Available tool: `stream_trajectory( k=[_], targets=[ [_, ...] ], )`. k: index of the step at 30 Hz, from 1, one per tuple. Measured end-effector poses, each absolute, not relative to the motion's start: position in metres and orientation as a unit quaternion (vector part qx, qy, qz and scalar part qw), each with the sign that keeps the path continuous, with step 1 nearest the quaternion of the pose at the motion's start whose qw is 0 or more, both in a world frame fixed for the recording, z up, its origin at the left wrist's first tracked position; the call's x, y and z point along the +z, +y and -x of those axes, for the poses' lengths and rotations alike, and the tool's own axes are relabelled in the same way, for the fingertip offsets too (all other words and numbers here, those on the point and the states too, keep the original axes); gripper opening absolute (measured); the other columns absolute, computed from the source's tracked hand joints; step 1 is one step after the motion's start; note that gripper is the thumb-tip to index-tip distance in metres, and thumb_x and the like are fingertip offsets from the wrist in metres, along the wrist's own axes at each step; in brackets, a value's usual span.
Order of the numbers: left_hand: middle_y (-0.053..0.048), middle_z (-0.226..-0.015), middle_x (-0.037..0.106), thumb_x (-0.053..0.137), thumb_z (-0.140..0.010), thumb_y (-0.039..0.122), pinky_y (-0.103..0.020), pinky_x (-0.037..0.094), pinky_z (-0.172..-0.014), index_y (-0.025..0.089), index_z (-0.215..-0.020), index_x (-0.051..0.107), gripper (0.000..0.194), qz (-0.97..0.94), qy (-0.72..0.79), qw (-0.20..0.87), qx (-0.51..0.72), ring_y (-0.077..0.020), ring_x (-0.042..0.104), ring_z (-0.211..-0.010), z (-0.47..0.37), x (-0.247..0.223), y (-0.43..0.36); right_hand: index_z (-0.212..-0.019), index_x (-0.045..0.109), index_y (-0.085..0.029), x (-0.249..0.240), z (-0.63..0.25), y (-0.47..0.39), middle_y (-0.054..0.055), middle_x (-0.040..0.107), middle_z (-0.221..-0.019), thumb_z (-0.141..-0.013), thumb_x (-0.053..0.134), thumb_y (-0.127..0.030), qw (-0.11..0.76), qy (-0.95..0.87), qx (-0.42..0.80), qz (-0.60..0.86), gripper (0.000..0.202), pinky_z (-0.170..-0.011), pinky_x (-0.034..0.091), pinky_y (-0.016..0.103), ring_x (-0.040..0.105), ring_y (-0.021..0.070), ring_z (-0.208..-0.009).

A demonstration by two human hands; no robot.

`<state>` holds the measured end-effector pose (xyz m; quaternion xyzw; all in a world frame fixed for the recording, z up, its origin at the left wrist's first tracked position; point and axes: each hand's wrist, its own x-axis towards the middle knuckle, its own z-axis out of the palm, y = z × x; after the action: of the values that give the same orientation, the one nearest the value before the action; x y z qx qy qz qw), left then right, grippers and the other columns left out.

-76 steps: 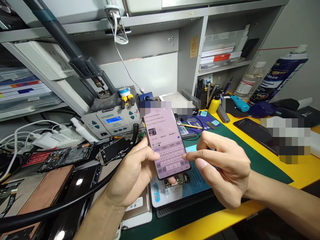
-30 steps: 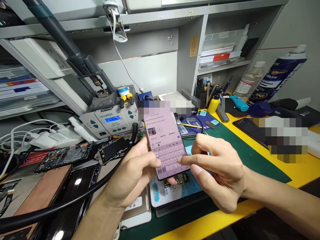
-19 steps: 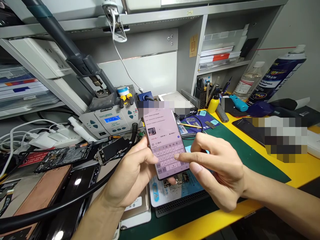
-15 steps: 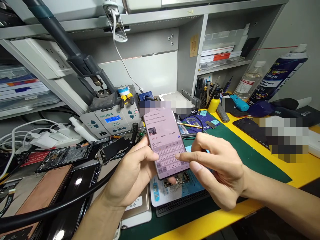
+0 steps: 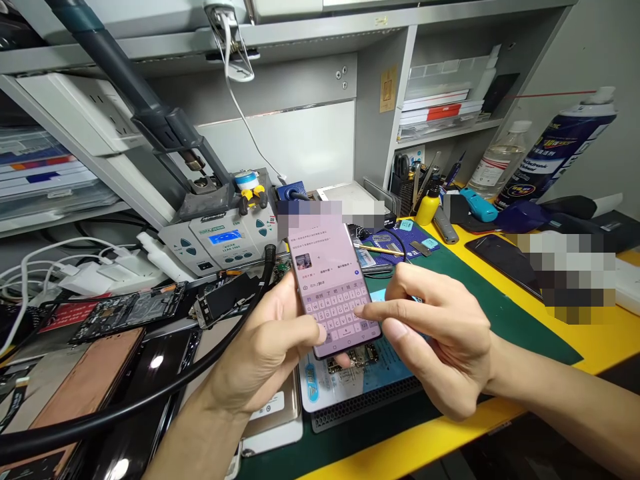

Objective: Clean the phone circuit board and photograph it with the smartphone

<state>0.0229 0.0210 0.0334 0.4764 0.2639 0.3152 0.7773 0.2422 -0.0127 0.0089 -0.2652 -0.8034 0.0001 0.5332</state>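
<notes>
My left hand (image 5: 273,347) is wrapped round a smartphone (image 5: 345,283) held tilted above the bench, its thumb at the lower left of the lit screen. An on-screen keyboard fills the lower half, with text and a small picture above it; the top part is blurred out. My right hand (image 5: 440,340) holds nothing. Its index finger reaches out to the right side of the keyboard, the thumb is apart below it and the other fingers are bent. Under the phone, a circuit board (image 5: 357,358) lies on a blue and white work plate (image 5: 327,393), partly hidden.
A grey soldering station (image 5: 225,240) stands behind at left. Phone parts and a copper-coloured phone panel (image 5: 90,380) lie at left, crossed by a thick black hose (image 5: 190,373). At right are a black phone (image 5: 505,267), a yellow bottle (image 5: 429,203) and a spray can (image 5: 557,153).
My left thumb has moved down and right across the keyboard. The word suggestions and typed text on the screen have changed. My right index finger has stayed nearly in place.
</notes>
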Motion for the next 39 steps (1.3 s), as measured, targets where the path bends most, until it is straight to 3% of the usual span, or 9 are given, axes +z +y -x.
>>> stream_trajectory(
  k=[13,21,30,35,39],
  targets=[
    [-0.01,-0.129,0.071,0.065,-0.077,0.003,-0.029,0.065,-0.064,0.023,-0.142,0.055,0.069,-0.474,0.266,0.775,0.323,-0.0186,0.069,-0.092,-0.024,0.032,0.0204,-0.11,0.075,-0.011,0.009,-0.2402,-0.0089,0.003,0.055,-0.07,-0.088,0.055,-0.005,0.53,-0.802,-0.006,0.275,0.031,-0.053,0.038,0.033,0.051,0.0175,-0.059],
    [-0.011,-0.122,0.073,0.063,-0.074,0.005,-0.035,0.066,-0.066,0.022,-0.146,0.049,0.075,-0.472,0.272,0.773,0.325,-0.0224,0.069,-0.092,-0.0231,0.0345,0.0205,-0.103,0.075,-0.013,0.0088,-0.2417,-0.012,0.002,0.051,-0.07,-0.08,0.055,-0.005,0.526,-0.812,-0.002,0.254,0.032,-0.054,0.034,0.033,0.047,0.0171,-0.059],
    [-0.011,-0.132,0.071,0.062,-0.075,0.007,-0.035,0.065,-0.067,0.024,-0.146,0.054,0.074,-0.462,0.269,0.782,0.321,-0.0218,0.068,-0.092,-0.0226,0.0336,0.0198,-0.111,0.075,-0.008,0.0084,-0.2405,-0.008,0.002,0.053,-0.069,-0.087,0.055,-0.005,0.519,-0.816,-0.013,0.254,0.032,-0.053,0.036,0.032,0.049,0.0172,-0.058],
    [-0.008,-0.137,0.07,0.063,-0.077,0.011,-0.034,0.066,-0.068,0.032,-0.157,0.043,0.085,-0.426,0.295,0.787,0.335,-0.0232,0.068,-0.097,-0.022,0.0372,0.0183,-0.111,0.075,-0.011,0.0113,-0.2419,-0.0115,0.002,0.053,-0.069,-0.084,0.055,-0.005,0.525,-0.809,-0.009,0.263,0.034,-0.053,0.037,0.032,0.05,0.0178,-0.058],
    [-0.009,-0.139,0.069,0.06,-0.083,0.012,-0.04,0.068,-0.074,0.033,-0.161,0.037,0.084,-0.414,0.307,0.784,0.346,-0.0266,0.069,-0.103,-0.0245,0.038,0.0198,-0.109,0.075,-0.013,0.0122,-0.241,-0.011,0.002,0.054,-0.069,-0.085,0.055,-0.005,0.527,-0.808,-0.007,0.265,0.033,-0.052,0.038,0.032,0.05,0.018,-0.058]
  ],
)
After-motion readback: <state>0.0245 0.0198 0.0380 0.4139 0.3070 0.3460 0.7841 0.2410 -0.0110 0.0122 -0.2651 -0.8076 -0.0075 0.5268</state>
